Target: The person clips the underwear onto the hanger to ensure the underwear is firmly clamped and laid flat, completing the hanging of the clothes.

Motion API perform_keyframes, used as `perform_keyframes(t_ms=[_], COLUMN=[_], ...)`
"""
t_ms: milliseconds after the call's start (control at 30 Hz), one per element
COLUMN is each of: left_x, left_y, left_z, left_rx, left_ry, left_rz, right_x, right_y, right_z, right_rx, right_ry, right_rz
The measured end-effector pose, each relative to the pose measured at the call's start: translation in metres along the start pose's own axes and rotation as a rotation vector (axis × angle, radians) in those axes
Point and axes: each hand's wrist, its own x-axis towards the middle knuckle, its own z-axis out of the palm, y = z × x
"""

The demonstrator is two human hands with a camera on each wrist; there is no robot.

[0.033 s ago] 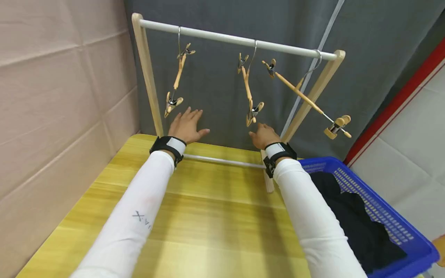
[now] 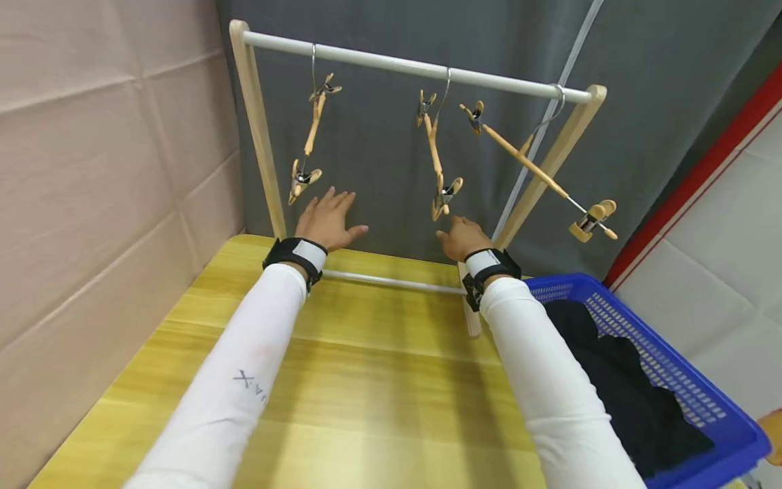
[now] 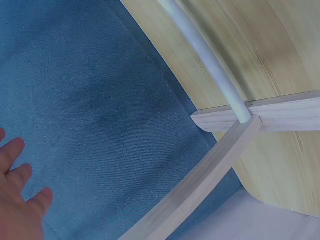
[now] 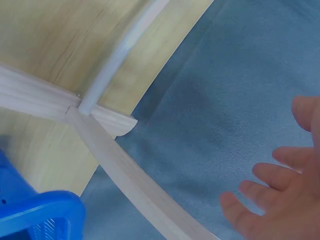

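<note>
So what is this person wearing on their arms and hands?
Long, snug white sleeves cover both arms; the left sleeve bears a small dark printed mark. Each wrist carries a black strap with a white panel. The left hand and right hand are bare.

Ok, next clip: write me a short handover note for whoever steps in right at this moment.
Hands: left hand open, fingers spread, holding nothing, just below the left hanger. Right hand open, holding nothing, just under the lower clip of the middle hanger.
Things: three wooden clip hangers hang from the rack's white top rail; the right hanger hangs tilted. All are bare. Dark clothing lies in the blue basket on the right of the yellow table.
Done: nothing hung so far.
Left: the clothing remains in the basket, and no hanger is in hand.
</note>
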Motion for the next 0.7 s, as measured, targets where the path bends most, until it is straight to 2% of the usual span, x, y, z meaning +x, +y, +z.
perform_keyframes(t_ms=[133,233,333,400,500,600,700], left_x=[0.002,0.001,-0.006,-0.015,-0.030,-0.040,-0.043], left_y=[0.005,0.011,0.015,0.016,0.020,0.031,0.050], left_z=[-0.003,-0.008,-0.011,-0.011,-0.005,0.005,0.018], left_rx=[0.006,0.004,-0.025,-0.085,-0.233,-0.386,-0.528], left_ry=[0.012,0.031,0.064,0.098,0.135,0.151,0.143], left_rz=[0.022,0.067,0.120,0.128,0.100,0.069,0.084], right_x=[0.001,-0.003,-0.015,-0.026,-0.044,-0.064,-0.087], right_y=[0.000,0.003,0.006,0.007,0.007,0.007,0.006], right_z=[-0.008,-0.015,-0.019,-0.021,-0.019,-0.015,-0.010], right_rx=[0.025,0.100,0.195,0.258,0.397,0.623,0.873], right_ry=[0.009,0.049,0.099,0.135,0.205,0.278,0.349], right_rz=[-0.038,-0.089,-0.127,-0.146,-0.161,-0.180,-0.176])
